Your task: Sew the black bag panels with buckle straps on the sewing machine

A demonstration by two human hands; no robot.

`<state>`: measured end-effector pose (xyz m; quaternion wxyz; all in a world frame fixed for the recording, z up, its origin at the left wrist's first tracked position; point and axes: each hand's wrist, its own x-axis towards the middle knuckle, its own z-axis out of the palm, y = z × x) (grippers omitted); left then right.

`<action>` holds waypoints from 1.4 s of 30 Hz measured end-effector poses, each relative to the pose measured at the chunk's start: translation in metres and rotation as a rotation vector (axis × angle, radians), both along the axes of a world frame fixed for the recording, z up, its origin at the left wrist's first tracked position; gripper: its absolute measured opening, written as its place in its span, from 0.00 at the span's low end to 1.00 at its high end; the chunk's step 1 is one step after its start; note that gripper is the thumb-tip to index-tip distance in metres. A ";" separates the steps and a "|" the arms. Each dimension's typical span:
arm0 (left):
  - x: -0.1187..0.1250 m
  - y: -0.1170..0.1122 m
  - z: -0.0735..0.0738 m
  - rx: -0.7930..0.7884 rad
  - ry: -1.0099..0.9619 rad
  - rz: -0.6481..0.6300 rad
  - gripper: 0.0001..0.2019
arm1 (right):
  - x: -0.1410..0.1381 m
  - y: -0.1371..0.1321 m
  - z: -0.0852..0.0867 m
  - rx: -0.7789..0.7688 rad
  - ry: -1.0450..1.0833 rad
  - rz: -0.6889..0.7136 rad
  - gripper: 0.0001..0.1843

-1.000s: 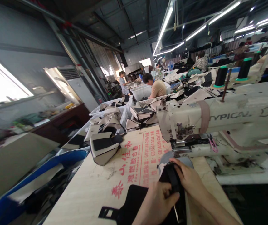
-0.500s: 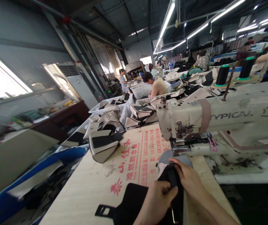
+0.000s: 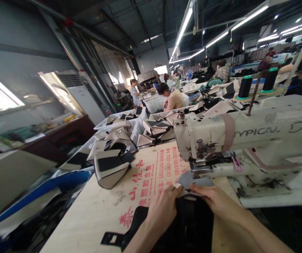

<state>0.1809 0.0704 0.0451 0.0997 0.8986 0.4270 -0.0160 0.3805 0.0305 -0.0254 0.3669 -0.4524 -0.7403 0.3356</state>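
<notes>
A black fabric piece (image 3: 190, 225) with a buckle strap at its left end lies on the wooden table (image 3: 98, 214) in front of me. My left hand (image 3: 161, 211) rests on its upper left edge, fingers together, pressing it down. My right hand (image 3: 214, 198) lies flat on its upper right, fingertips pointing at the needle area. A grey fabric layer (image 3: 190, 179) pokes out under the presser foot of the cream sewing machine (image 3: 245, 140).
Stacks of beige-and-black sewn pieces (image 3: 111, 165) fill the table's far side and white bins (image 3: 119, 123). Two dark thread cones (image 3: 244, 88) stand behind the machine. Other workers sit at stations farther back. A blue bin (image 3: 34, 196) sits at left.
Both hands have slid forward toward the presser foot and flattened on the black piece; the left hand let go of the strap it pinched. The camera shifted slightly.
</notes>
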 end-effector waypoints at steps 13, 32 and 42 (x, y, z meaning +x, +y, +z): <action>0.016 0.035 -0.006 -0.010 -0.182 -0.400 0.14 | 0.023 0.012 -0.011 -0.075 0.035 0.032 0.24; 0.023 0.034 -0.016 -0.031 -0.371 -0.247 0.10 | 0.002 0.005 -0.004 0.182 -0.164 -0.167 0.16; 0.021 0.034 -0.037 0.117 -0.528 -0.236 0.09 | -0.003 0.018 -0.010 0.171 -0.056 -0.262 0.11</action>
